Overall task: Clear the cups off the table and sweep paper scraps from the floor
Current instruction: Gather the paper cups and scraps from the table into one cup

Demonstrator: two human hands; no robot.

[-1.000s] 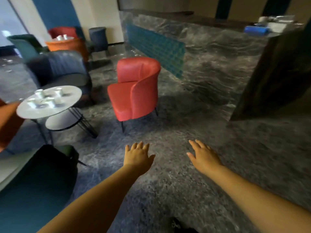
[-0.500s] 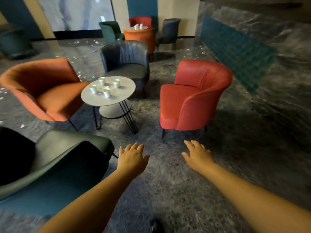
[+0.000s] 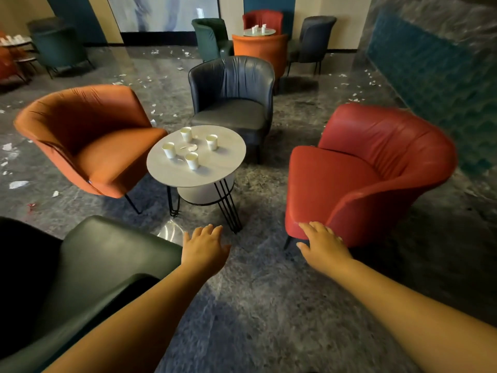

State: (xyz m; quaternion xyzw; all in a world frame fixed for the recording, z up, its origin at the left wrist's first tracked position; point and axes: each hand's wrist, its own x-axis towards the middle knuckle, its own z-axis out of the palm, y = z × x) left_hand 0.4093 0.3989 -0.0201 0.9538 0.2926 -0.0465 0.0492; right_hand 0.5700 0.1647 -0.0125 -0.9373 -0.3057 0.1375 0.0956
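Observation:
Several white paper cups (image 3: 192, 160) stand on a small round grey table (image 3: 215, 168) in the middle of the view, with a flat white scrap (image 3: 189, 147) among them. White paper scraps (image 3: 17, 184) lie scattered over the dark marble floor, mostly to the left and behind the chairs. My left hand (image 3: 203, 248) is stretched forward, fingers relaxed and empty, well short of the table. My right hand (image 3: 322, 244) is also out and empty, in front of the red armchair's front corner.
Armchairs ring the table: orange (image 3: 91, 138) left, dark blue (image 3: 231, 98) behind, red (image 3: 363, 170) right, dark green (image 3: 80, 270) near left. A second table with cups (image 3: 258, 30) stands far back, a third (image 3: 13, 40) far left. A marble counter wall (image 3: 443, 63) runs along the right.
The view has swung left and moved closer, so the table with cups sits in the middle and looks larger. Both hands stay stretched out and empty.

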